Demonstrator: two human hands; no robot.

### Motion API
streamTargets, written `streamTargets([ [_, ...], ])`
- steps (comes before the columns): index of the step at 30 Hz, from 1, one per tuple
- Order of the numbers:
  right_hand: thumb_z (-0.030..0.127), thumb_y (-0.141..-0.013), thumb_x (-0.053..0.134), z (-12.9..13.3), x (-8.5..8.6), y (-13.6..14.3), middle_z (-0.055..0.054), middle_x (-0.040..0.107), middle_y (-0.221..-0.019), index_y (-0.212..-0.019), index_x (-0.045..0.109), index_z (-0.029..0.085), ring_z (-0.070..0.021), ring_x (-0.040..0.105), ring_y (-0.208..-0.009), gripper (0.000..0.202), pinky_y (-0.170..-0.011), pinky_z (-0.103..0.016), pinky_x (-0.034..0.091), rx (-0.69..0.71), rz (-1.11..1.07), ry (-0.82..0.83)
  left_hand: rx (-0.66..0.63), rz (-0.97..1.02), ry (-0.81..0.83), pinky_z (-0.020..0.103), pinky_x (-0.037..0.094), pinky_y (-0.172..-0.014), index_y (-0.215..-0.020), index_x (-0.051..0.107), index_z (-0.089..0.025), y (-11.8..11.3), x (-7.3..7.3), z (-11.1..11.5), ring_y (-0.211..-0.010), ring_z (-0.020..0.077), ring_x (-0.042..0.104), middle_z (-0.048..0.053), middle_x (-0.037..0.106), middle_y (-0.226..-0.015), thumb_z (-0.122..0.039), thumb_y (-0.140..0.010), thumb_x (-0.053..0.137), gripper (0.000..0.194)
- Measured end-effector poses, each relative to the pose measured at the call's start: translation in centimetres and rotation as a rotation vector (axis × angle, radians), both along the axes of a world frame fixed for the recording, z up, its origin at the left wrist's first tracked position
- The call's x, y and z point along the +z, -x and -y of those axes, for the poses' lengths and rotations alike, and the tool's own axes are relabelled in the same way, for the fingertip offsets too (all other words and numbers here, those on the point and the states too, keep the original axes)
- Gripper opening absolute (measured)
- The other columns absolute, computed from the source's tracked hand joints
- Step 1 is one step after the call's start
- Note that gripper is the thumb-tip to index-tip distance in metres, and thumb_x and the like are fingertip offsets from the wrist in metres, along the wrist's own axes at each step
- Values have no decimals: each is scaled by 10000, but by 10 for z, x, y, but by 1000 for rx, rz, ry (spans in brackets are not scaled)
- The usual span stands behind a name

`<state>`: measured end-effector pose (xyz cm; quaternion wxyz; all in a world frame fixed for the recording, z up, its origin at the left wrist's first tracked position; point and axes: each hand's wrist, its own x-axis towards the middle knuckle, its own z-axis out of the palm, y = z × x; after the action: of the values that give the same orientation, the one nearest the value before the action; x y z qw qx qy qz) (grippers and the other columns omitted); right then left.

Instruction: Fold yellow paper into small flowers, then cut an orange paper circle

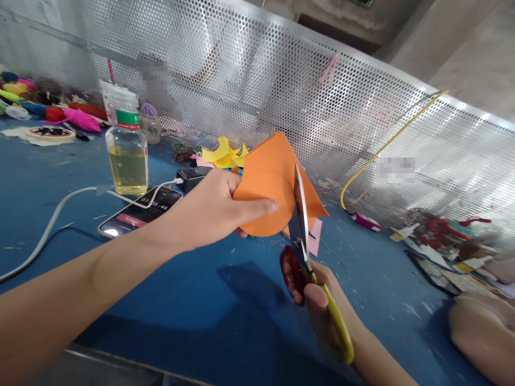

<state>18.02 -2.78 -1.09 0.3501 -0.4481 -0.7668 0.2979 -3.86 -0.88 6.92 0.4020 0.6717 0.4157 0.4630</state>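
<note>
My left hand (225, 206) pinches a sheet of orange paper (267, 179), thumb on the near face and fingers behind. A round curved edge is cut along the paper's lower side, and a faint curved line continues across it. My right hand (317, 300) grips a pair of scissors (300, 225) with one red and one yellow handle. Their blades point up and lie against the paper at its right side, where a pointed flap hangs off to the right. Both hands are held above the blue table (193, 316).
A bottle of yellow liquid (129, 155), a phone (140, 212) with a white cable (52, 220) and yellow paper scraps (225, 153) lie behind and left. A perforated metal panel (257, 80) closes off the back. At right are a purple item (366, 221) and another person's arm (483, 332).
</note>
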Motion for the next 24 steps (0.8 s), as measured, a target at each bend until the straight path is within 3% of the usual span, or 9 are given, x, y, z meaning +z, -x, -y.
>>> streamTargets([
  [2, 882, -583, 235, 1, -1, 2, 30, 411, -527, -722, 449, 193, -104, 339, -435, 734, -410, -259, 263, -15, -27, 10, -44, 58, -23, 176, 484, -426, -666, 652, -130, -3, 0, 1, -492, 100, 585, 16, 634, -594, -344, -738, 613, 229],
  [8, 895, -551, 243, 4, -7, 4, 47, 383, -510, -750, 453, 189, -110, 333, -459, 763, -465, -274, 295, -37, -60, 15, 8, 118, -4, 136, 467, -365, -603, 614, -111, -13, 3, 10, -411, 73, 565, -3, 618, -515, -261, -745, 604, 207],
  [12, 898, -535, 252, -2, -12, -1, 33, 424, -588, -848, 473, 189, -115, 347, -498, 806, -465, -266, 324, 28, -57, -10, 11, 98, 21, 140, 459, -353, -555, 596, -103, -15, 4, 13, -390, 68, 552, -12, 587, -510, -239, -710, 627, 209],
  [17, 893, -500, 310, -7, -12, -4, -5, 478, -738, -910, 486, 201, -130, 388, -568, 824, -514, -276, 375, 49, -41, -47, -74, 100, 69, 141, 463, -355, -550, 602, -108, -16, 3, 14, -402, 84, 582, -12, 600, -526, -223, -696, 635, 188],
  [24, 897, -554, 197, -3, -8, 3, 27, 418, -609, -818, 448, 210, -126, 347, -512, 778, -476, -278, 307, 3, -14, -65, -99, 88, 99, 122, 470, -378, -561, 614, -112, -11, 5, 13, -418, 80, 597, -15, 618, -504, -210, -710, 625, 179],
])
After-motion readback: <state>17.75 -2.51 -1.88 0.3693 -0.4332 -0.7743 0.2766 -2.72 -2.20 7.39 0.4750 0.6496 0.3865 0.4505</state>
